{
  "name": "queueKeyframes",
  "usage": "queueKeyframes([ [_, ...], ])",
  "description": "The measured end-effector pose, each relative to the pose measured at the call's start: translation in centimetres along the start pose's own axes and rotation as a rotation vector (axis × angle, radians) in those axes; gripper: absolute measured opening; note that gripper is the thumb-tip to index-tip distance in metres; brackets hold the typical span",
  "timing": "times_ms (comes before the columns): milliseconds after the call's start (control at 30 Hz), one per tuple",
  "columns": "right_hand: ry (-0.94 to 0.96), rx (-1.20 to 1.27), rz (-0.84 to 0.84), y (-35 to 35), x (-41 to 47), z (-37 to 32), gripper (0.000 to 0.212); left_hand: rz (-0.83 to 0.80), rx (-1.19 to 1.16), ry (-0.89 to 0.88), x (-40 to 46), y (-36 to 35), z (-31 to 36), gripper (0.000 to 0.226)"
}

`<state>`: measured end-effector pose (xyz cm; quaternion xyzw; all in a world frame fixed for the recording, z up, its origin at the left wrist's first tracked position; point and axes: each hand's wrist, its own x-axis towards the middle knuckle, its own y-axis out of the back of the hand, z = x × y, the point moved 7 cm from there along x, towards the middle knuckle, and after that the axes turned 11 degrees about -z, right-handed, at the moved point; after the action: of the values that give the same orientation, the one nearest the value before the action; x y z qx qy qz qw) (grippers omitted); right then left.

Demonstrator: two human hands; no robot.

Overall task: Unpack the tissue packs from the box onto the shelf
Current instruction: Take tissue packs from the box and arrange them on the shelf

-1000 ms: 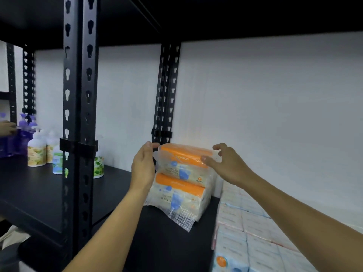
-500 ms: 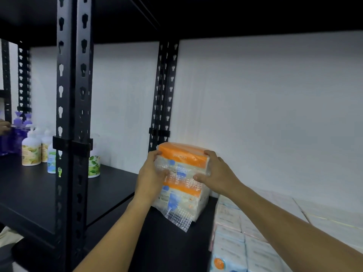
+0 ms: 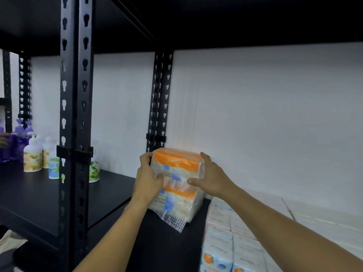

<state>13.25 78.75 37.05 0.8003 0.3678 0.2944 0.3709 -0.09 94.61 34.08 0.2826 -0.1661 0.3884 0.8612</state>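
Note:
Two orange-and-white tissue packs are stacked on the black shelf [image 3: 161, 244] against the white wall. The upper tissue pack [image 3: 177, 164] sits on the lower tissue pack [image 3: 176, 203]. My left hand [image 3: 148, 179] grips the upper pack's left front corner. My right hand [image 3: 211, 176] lies flat against its right side with the thumb across the front. A clear plastic flap [image 3: 173, 220] hangs from the lower pack's front. The box is out of view.
A low layer of pale tissue packs [image 3: 233, 238] covers the shelf to the right. A black slotted upright [image 3: 75, 134] stands left of my arms. Beyond it are lotion bottles [image 3: 32, 157] and purple bottles [image 3: 17, 140], with another person's hand [image 3: 4, 141] at the left edge.
My hands went from hovering apart at the upper pack's sides to pressing against it. The upper pack has settled squarer on the lower one.

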Motion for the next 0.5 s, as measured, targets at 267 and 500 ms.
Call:
queueKeyframes([
  [267, -0.024, -0.07, 0.081, 4.9, -7.5, -3.6, 0.083, 0.013, -0.031, -0.066, -4.1, 0.3, 7.3, 0.06],
  [500, -0.078, -0.02, 0.201, 9.5, -18.1, -2.7, 0.07, -0.057, -0.087, -0.146, -9.7, -3.7, 16.1, 0.055],
])
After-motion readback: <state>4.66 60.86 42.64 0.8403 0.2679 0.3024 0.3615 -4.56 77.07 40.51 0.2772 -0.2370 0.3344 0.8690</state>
